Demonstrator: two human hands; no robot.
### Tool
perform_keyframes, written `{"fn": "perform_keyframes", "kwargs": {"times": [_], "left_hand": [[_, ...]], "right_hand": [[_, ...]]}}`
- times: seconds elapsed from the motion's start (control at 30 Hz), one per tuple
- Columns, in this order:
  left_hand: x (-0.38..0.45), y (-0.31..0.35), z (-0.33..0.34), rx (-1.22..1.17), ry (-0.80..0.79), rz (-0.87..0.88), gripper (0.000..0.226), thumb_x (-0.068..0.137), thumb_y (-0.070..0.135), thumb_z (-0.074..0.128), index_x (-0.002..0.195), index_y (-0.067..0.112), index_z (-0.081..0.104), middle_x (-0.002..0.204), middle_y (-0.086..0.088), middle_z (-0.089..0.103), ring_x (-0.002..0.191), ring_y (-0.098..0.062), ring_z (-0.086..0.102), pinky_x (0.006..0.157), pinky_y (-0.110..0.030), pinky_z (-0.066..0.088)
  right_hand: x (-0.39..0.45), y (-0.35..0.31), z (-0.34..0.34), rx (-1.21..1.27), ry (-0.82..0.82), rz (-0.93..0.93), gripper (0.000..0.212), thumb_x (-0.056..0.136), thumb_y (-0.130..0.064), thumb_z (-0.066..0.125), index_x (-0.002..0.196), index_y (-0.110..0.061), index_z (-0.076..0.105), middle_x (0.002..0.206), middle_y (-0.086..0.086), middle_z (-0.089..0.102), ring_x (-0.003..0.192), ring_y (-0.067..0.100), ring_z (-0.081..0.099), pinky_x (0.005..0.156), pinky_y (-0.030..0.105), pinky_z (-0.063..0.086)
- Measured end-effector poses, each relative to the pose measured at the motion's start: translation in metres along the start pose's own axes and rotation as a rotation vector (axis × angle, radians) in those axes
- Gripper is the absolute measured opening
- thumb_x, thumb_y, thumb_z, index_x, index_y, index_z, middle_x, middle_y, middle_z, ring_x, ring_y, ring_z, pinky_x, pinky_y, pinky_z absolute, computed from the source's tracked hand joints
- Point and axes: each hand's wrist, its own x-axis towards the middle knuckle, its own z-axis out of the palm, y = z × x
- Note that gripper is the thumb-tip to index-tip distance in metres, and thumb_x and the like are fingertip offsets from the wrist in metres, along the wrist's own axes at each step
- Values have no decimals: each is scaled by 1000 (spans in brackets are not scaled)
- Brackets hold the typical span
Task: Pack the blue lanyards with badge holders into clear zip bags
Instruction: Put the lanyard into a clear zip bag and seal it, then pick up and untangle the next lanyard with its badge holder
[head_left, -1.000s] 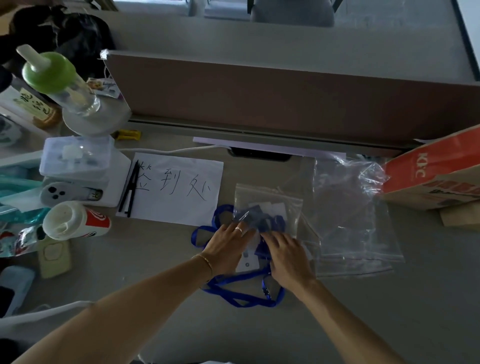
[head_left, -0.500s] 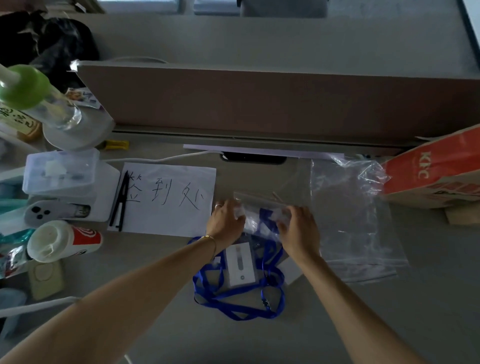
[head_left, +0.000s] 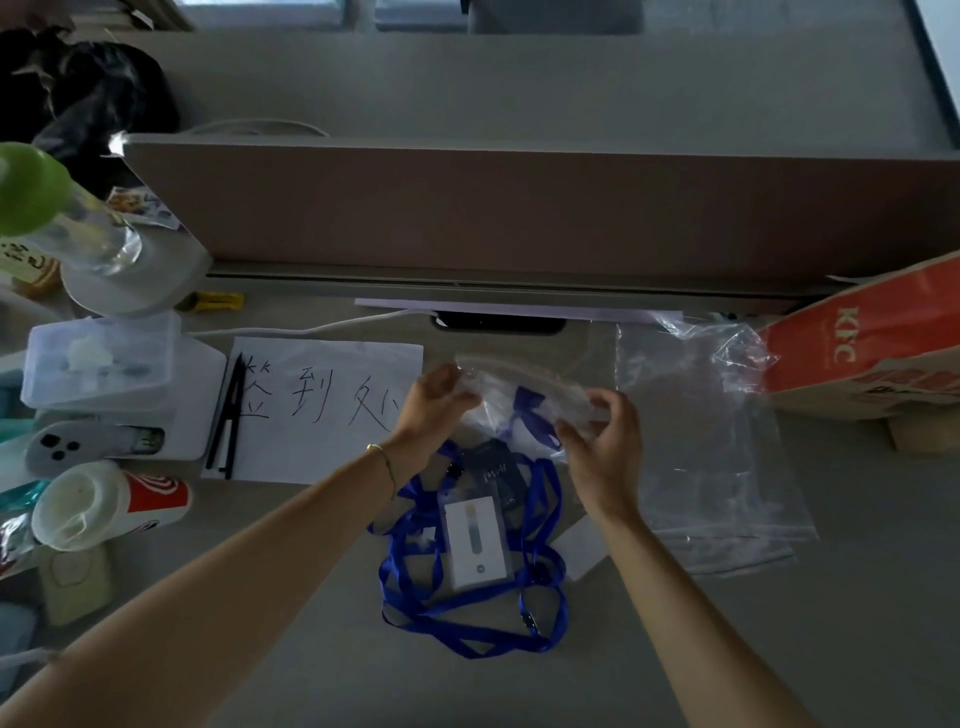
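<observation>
We see a clear zip bag (head_left: 524, 400) held above the tabletop (head_left: 779, 623), a blue lanyard strap showing through it. The left hand (head_left: 434, 402) and right hand (head_left: 602, 441) pinch its two ends. Just below the bag lie tangled blue lanyards (head_left: 467, 618) and a badge holder (head_left: 475, 540).

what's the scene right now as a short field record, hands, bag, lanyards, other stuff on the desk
left hand: pinches the left end of the zip bag's top edge
right hand: grips the right end of the same edge
zip bag: held up above the desk, some blue lanyard inside
lanyards: blue heap on the desk below the hands
badge holder: lies on the heap
spare bags: flat, right of the hands
paper sign: left of the hands
</observation>
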Motion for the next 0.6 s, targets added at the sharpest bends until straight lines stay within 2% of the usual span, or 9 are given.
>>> {"fn": "perform_keyframes", "kwargs": {"times": [0.07,0.13,0.27,0.33,0.43,0.53,0.6], "left_hand": [[11,-1,-4,43,66,7,19,87,7,68,78,12,52,71,-3,49,65,-16,45,60,-24,37],[23,-3,-4,74,123,-1,30,88,8,68,71,17,44,67,0,43,61,-15,39,57,-24,33],[46,-6,-6,207,213,-7,24,88,15,70,77,18,49,71,6,47,62,-9,44,53,-21,32],[55,-9,-7,245,240,-25,18,88,20,71,87,16,54,77,8,53,66,-6,49,54,-20,35],[66,-16,-9,243,256,-27,20,87,24,71,104,15,65,95,1,67,82,-14,63,66,-27,51],[74,-16,-11,288,230,-60,25,88,27,70,112,18,66,102,-1,70,89,-16,64,71,-28,50],[78,-15,-12,295,204,-77,29,89,28,71,115,19,65,105,0,70,89,-15,63,72,-26,47]], "right_hand": [[12,-14,8,20,3,-56,33,83,-7,71,111,-14,55,110,-2,57,90,13,64,72,28,58],[28,-23,16,-24,-11,-101,27,82,-1,67,101,-15,57,103,-2,58,90,15,63,74,29,57],[56,-25,31,-160,-90,-121,17,86,2,66,88,-15,61,97,0,58,80,5,59,64,9,47],[67,-21,37,-193,-112,-120,13,89,1,64,90,-12,64,102,2,61,80,3,57,66,3,44],[79,-16,44,-234,-113,-133,11,89,0,64,93,-9,68,105,4,65,82,3,57,67,0,41],[83,-15,48,-255,-138,-130,15,92,-5,64,103,-11,71,110,2,69,87,3,59,69,3,43],[84,-13,50,-241,-193,-122,22,94,-8,63,115,-13,68,120,2,68,99,4,61,84,13,50]]}}
